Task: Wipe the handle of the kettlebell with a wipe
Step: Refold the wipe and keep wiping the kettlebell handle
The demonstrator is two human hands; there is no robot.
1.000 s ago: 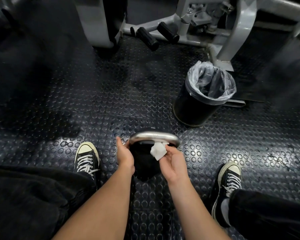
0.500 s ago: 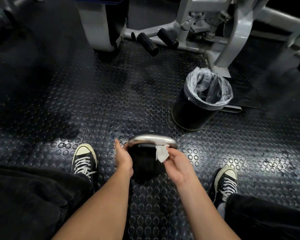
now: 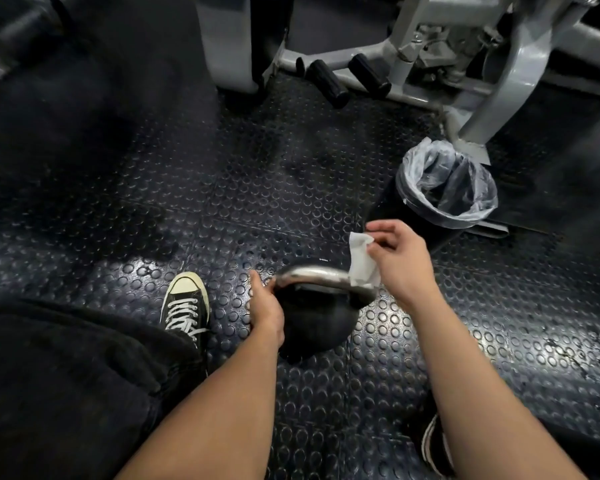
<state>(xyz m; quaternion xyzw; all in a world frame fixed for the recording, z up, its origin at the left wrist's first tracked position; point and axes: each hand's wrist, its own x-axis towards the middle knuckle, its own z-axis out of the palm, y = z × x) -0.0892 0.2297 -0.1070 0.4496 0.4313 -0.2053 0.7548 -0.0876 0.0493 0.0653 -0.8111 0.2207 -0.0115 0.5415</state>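
**Wipe lifted at the right end of the kettlebell handle**

My left hand [image 3: 265, 306] grips the left end of the metal handle [image 3: 312, 273], fingers curled around it, steadying the black kettlebell [image 3: 317, 323] on the studded rubber floor [image 3: 257, 188] between my shoes. My right hand [image 3: 400, 259] pinches the white wipe [image 3: 361, 263] between thumb and fingers; the wipe hangs down, its lower edge at the handle's right end. A lined bin [image 3: 447, 183] stands near, beyond my right hand, beside a grey machine frame [image 3: 499, 81].

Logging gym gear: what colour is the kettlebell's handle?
Shiny silver metal handle on a black kettlebell, seen in the head view.
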